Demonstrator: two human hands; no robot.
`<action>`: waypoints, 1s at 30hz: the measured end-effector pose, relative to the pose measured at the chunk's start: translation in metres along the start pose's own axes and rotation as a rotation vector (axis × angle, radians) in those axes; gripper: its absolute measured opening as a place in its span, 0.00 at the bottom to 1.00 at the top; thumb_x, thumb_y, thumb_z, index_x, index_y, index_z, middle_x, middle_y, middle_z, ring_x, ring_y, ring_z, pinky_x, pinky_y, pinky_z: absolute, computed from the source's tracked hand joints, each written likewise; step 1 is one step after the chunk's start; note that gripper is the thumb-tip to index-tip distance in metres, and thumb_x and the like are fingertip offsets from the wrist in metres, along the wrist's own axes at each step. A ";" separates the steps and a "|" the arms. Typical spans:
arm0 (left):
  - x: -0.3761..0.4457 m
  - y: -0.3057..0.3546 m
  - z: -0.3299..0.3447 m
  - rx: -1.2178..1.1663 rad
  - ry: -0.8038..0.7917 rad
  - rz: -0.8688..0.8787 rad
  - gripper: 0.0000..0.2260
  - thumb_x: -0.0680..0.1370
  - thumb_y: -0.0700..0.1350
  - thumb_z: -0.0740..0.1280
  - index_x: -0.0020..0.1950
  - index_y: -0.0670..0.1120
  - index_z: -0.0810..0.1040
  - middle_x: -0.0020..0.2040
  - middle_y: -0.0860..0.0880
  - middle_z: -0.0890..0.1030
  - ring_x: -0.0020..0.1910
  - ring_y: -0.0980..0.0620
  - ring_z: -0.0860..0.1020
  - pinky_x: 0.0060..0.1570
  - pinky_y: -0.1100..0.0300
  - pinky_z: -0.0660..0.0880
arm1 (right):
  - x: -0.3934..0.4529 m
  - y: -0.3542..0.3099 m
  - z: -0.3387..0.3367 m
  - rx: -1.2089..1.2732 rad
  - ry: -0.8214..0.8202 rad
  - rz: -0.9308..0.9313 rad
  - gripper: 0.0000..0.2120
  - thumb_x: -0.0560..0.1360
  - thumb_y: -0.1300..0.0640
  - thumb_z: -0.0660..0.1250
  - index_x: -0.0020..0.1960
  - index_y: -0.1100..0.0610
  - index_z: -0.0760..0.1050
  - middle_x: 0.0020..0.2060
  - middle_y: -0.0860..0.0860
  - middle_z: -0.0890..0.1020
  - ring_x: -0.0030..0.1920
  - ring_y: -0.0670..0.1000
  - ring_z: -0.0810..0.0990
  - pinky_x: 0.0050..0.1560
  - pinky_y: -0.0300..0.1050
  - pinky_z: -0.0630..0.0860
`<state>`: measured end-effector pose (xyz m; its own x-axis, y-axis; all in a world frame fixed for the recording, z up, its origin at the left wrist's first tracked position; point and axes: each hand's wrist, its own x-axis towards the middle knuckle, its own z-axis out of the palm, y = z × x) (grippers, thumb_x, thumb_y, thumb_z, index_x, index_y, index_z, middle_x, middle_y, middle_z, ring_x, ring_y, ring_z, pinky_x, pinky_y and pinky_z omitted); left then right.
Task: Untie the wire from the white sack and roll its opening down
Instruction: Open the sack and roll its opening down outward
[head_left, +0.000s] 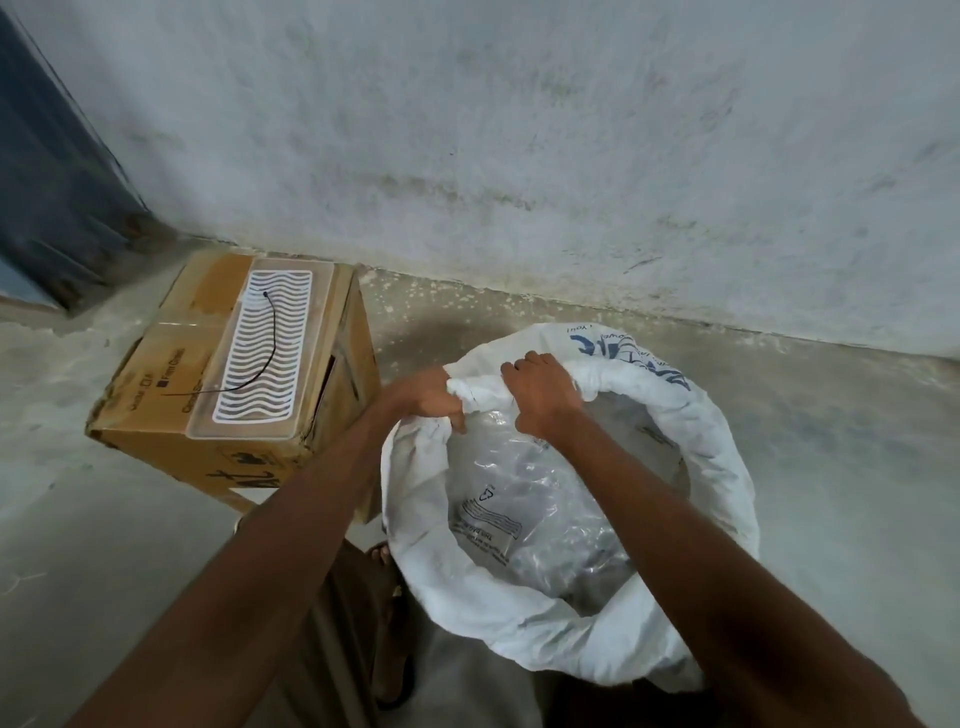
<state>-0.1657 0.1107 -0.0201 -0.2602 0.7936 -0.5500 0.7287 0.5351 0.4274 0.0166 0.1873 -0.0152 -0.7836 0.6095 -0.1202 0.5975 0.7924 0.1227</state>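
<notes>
The white sack (691, 415) stands open on the floor, its mouth rolled into a thick rim. Clear plastic bags (524, 499) show inside it. My left hand (431, 397) grips the rolled rim at the far left side. My right hand (543, 392) grips the same rim just to the right, fingers curled over it. The black wire (262, 343) lies loose on a white slotted tray (265, 353) to the left, apart from the sack.
The tray sits on a cardboard box (171, 364) left of the sack. A stained wall (519, 156) runs close behind both. My sandalled foot (395, 613) is beside the sack's near left. Bare concrete floor (857, 441) lies to the right.
</notes>
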 end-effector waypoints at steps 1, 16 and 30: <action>0.004 0.002 0.002 0.090 0.018 0.026 0.31 0.60 0.57 0.81 0.57 0.47 0.78 0.55 0.47 0.82 0.53 0.46 0.81 0.55 0.52 0.79 | 0.003 0.000 0.001 -0.026 -0.019 0.042 0.16 0.69 0.58 0.71 0.55 0.56 0.76 0.48 0.54 0.82 0.51 0.55 0.79 0.54 0.46 0.70; 0.010 0.037 0.021 0.254 0.192 0.253 0.20 0.70 0.51 0.71 0.60 0.48 0.78 0.56 0.48 0.83 0.54 0.46 0.81 0.53 0.53 0.79 | -0.002 0.029 -0.001 -0.031 0.036 0.036 0.33 0.61 0.50 0.77 0.65 0.54 0.74 0.60 0.53 0.78 0.62 0.57 0.76 0.69 0.59 0.64; -0.002 0.102 0.049 0.605 0.311 0.458 0.32 0.70 0.53 0.73 0.69 0.45 0.66 0.61 0.43 0.77 0.59 0.41 0.77 0.53 0.49 0.72 | -0.017 0.068 -0.019 0.119 -0.282 0.302 0.23 0.70 0.49 0.71 0.61 0.57 0.72 0.55 0.53 0.81 0.55 0.56 0.81 0.50 0.49 0.74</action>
<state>-0.0600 0.1494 -0.0109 0.0469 0.9871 -0.1531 0.9979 -0.0395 0.0511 0.0674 0.2308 0.0141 -0.5033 0.7844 -0.3626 0.8213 0.5646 0.0814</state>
